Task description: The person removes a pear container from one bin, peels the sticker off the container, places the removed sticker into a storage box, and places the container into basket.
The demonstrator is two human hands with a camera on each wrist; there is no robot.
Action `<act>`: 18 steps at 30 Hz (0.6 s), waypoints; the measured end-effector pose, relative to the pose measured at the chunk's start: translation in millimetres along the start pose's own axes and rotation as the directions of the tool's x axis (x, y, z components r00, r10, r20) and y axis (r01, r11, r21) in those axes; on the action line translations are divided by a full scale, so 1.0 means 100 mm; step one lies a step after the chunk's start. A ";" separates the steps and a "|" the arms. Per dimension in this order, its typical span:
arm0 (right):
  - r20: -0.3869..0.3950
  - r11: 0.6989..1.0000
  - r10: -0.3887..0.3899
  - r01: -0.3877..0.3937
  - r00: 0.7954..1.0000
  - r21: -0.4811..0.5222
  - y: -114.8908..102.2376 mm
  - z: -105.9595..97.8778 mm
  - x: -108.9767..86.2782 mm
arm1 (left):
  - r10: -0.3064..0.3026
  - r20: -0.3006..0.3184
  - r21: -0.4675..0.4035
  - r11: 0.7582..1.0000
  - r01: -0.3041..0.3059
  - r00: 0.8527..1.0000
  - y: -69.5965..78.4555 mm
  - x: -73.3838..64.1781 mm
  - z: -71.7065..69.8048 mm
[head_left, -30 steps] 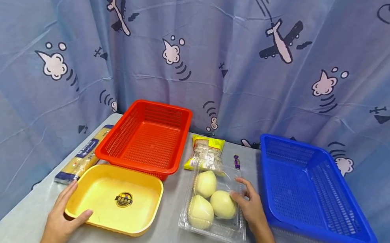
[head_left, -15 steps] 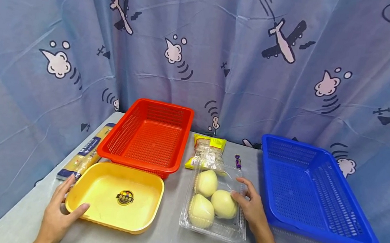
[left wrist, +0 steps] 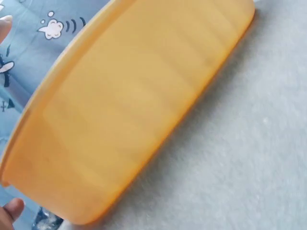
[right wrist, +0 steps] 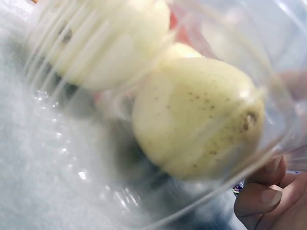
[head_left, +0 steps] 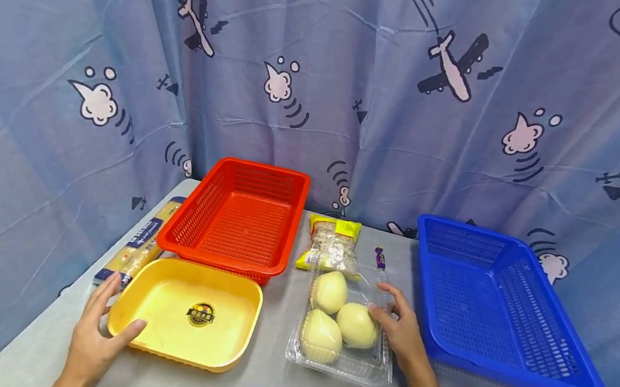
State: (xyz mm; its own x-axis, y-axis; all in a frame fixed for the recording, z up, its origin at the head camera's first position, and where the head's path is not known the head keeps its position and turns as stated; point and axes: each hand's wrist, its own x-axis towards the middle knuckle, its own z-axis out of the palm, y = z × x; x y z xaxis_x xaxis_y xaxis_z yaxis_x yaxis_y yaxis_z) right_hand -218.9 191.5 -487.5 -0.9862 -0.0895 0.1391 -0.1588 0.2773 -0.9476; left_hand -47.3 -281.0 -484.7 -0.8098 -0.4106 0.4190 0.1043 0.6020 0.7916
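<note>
Three pale yellow-green pears (head_left: pixel 357 326) sit in a clear plastic box (head_left: pixel 339 368), whose far end overlaps a yellow snack bag (head_left: pixel 332 243). At the box's right side, my right hand (head_left: pixel 402 332) grips its edge, thumb over the lid; the right wrist view shows curled fingers (right wrist: pixel 268 196) beside the rim. My left hand (head_left: pixel 93 338) is spread around the left front corner of a yellow basin (head_left: pixel 180 353), with the thumb pointing toward the rim. In the left wrist view, the fingertips show at the left, apart from the basin's wall (left wrist: pixel 129 105).
Behind the yellow basin stands a red basket (head_left: pixel 238 227), with a long packet of noodles (head_left: pixel 140 242) to its left. A blue basket (head_left: pixel 480 300) stands at the right. One small purple-wrapped candy (head_left: pixel 379 257) lies between the bag and the blue basket. A patterned curtain (head_left: pixel 322 81) hangs behind.
My left hand has shifted slightly left and forward, its fingers coming off the basin's rim. The right hand and the box of pears stay in place. The view has moved a little.
</note>
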 end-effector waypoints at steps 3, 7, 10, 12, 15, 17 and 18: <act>-0.001 1.000 -0.001 0.001 1.000 -0.004 -0.01 0.00 0.00 | 0.058 -0.020 -0.028 0.998 -0.058 0.998 0.02 0.01 -0.01; -0.002 1.000 -0.008 0.008 1.000 -0.014 -0.02 0.00 -0.01 | 0.105 -0.044 -0.054 0.993 -0.107 0.994 0.07 0.02 -0.02; -0.005 1.000 -0.009 0.009 1.000 -0.018 -0.01 0.00 -0.01 | 0.138 -0.055 -0.069 0.987 -0.142 0.989 0.13 0.05 -0.02; -0.008 1.000 -0.010 0.009 1.000 -0.016 -0.01 0.00 -0.01 | 0.169 -0.059 -0.089 0.981 -0.173 0.984 0.17 0.07 -0.02; -0.010 1.000 -0.009 0.009 1.000 -0.008 -0.01 0.00 0.00 | 0.208 -0.046 -0.117 0.970 -0.212 0.977 0.23 0.10 -0.02; -0.011 1.000 -0.005 0.005 1.000 0.001 0.00 0.00 0.00 | 0.225 -0.036 -0.132 0.965 -0.227 0.974 0.27 0.13 -0.02; -0.011 1.000 -0.002 0.002 1.000 0.004 0.00 0.00 0.00 | 0.230 -0.031 -0.142 0.962 -0.232 0.973 0.28 0.14 -0.02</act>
State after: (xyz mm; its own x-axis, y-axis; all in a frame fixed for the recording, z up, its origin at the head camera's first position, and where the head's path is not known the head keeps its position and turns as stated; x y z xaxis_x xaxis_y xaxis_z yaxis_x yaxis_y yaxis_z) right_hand -218.9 191.5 -487.6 -0.9863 -0.0800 0.1442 -0.1608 0.2729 -0.9485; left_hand -53.9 -271.1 -455.4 -0.7460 -0.2817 0.6034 0.3707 0.5771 0.7277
